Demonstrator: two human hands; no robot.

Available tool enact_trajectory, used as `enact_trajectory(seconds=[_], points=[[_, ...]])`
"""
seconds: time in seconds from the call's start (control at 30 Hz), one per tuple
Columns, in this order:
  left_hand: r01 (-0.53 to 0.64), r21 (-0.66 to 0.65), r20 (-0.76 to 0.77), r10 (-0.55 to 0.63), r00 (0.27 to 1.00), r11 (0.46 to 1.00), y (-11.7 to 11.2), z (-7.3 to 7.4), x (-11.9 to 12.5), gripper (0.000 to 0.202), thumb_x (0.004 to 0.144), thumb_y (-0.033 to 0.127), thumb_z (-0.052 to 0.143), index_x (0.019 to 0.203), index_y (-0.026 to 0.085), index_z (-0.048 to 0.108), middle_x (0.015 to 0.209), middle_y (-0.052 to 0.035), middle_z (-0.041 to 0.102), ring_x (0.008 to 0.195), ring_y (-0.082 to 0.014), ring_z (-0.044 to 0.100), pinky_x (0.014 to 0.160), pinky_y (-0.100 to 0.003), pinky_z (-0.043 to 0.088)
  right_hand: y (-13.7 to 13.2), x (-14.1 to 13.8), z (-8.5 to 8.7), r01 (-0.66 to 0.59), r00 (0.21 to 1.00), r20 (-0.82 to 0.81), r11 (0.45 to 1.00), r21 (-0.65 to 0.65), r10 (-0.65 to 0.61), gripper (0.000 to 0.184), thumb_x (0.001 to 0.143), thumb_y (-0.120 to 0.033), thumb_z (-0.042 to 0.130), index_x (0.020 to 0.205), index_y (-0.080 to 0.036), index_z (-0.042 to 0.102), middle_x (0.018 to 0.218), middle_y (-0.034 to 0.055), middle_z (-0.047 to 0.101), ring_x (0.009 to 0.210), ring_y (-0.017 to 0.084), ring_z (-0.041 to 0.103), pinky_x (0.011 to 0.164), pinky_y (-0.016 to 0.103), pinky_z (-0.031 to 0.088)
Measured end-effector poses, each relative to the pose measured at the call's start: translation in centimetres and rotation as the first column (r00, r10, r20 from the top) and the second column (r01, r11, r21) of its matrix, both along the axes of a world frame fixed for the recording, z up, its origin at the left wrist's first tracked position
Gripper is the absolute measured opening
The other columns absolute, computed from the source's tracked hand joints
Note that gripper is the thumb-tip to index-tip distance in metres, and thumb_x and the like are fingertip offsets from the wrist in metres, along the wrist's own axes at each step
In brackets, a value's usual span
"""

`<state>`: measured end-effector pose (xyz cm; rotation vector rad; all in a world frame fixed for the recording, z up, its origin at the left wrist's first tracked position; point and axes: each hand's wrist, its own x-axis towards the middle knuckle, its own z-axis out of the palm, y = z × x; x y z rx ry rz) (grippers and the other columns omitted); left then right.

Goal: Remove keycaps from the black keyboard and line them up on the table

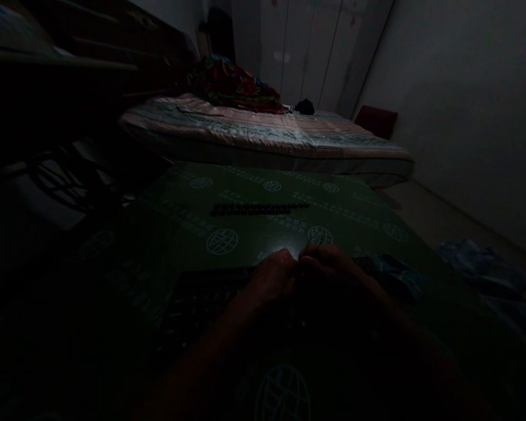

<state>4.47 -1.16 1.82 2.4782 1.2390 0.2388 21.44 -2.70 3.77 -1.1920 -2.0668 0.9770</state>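
Observation:
A dark keyboard lies on the green printed board in front of me. My left hand is over the keyboard's upper edge, its fingers curled closed. Right beside it, my right hand is closed too, with the fingertips of both meeting. Whatever they pinch is hidden in the dark. Beyond the hands, small black keycaps sit in two lines on the board. Much of the keyboard's right part is covered by my hands and deep shadow.
To the right of my right hand lies a crumpled bluish cloth or bag. A bed with a bundled red blanket stands behind the board. Clothes lie low at the right. The room is very dim.

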Motion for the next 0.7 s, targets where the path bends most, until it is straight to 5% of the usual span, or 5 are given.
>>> enact_trajectory(seconds=[0.47,0.7], points=[[-0.002,-0.028,0.103,0.005,0.995,1.000,-0.2,-0.2,-0.2,0.017,0.072,0.026,0.047,0.076,0.021,0.062,0.077,-0.0011,0.053,0.072,-0.0147,0.052,0.057,-0.022,0.036,-0.1,-0.1,-1.6,0.127,0.970,-0.188,0.981,-0.148,-0.154,0.020,0.076,-0.034,0.053,0.074,-0.015,0.058,0.063,-0.0019,0.054,0.057,0.009,0.050,0.051,0.017,0.039],[0.000,-0.045,0.045,0.002,0.999,0.999,-0.3,0.1,0.0,0.019,0.072,0.026,0.047,0.080,0.022,0.064,0.081,-0.0014,0.055,0.077,-0.0157,0.051,0.061,-0.023,0.037,0.0,-0.7,-3.2,0.222,0.867,-0.371,0.925,-0.309,-0.332,0.020,0.074,-0.036,0.055,0.071,-0.016,0.056,0.058,-0.0035,0.051,0.052,0.008,0.047,0.047,0.018,0.037]])
